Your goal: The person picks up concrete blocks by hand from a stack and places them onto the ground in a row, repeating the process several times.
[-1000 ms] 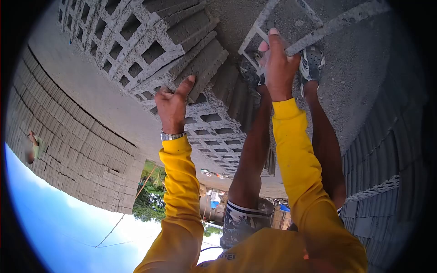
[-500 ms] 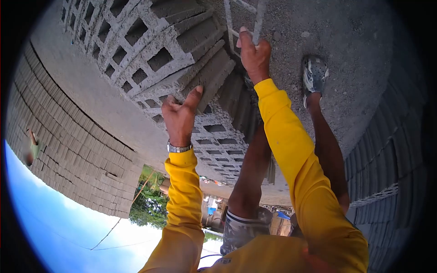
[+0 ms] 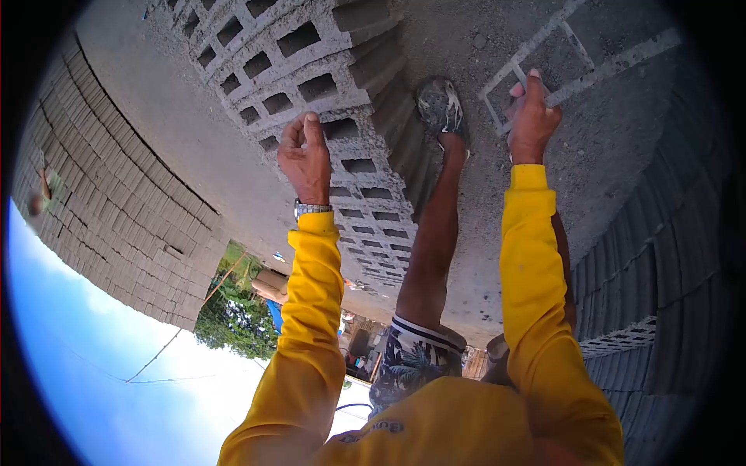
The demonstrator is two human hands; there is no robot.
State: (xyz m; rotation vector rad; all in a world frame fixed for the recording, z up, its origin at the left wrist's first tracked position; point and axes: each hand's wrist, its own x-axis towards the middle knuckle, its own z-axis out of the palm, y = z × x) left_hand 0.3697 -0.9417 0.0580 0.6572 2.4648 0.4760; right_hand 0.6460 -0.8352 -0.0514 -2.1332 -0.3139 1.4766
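Observation:
A stack of grey hollow concrete blocks [image 3: 392,81] slants down the middle of the view, its square holes facing left. My left hand [image 3: 305,159], with a watch at the wrist, overlaps the face of the stack. Its fingers are curled in with the thumb laid close to them, and no block shows in them. To the right of the stack, my right hand [image 3: 533,124] is closed around a bar of a pale grey, dusty frame with crossbars [image 3: 610,68]. The frame is over the gravelly ground, and one end runs off to the upper right.
My shod foot [image 3: 441,109] is close beside the stack. Another long wall of stacked blocks [image 3: 116,210] curves along the left, where a person [image 3: 50,186] shows at its edge. More stacked blocks [image 3: 668,272] line the right side. Trees [image 3: 237,314] appear at lower left.
My left hand has come off the block it was gripping and its fingers have curled in. My right hand has swung right with the frame, away from the stack. My view has shifted.

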